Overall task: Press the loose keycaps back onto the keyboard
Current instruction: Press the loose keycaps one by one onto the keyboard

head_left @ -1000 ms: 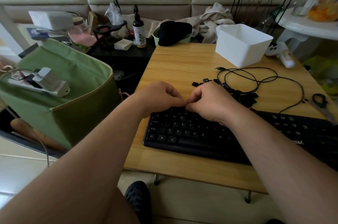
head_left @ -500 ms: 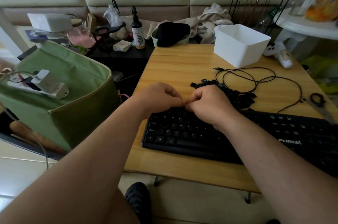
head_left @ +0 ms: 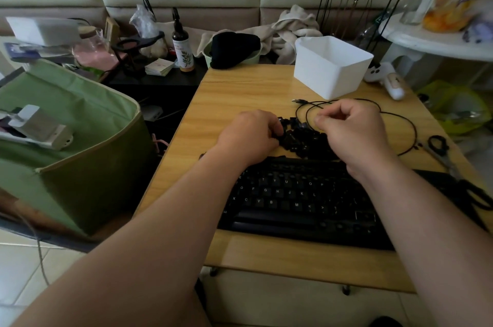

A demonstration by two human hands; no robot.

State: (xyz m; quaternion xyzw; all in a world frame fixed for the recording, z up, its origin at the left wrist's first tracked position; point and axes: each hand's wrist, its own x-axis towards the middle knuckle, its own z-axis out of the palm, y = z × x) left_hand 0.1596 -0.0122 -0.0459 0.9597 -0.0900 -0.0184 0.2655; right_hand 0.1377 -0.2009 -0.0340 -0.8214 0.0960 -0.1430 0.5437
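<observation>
While our left hand (head_left: 250, 137) curls its fingers into the loose keycaps (head_left: 301, 140), our right hand (head_left: 346, 129) pinches thumb to forefinger; contents indiscernible. Pile lies just beyond the keyboard (head_left: 298, 198) on the table (head_left: 240, 92).

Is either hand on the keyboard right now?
No: both the left hand and right hand are over the keycap pile, beyond the keyboard.
</observation>
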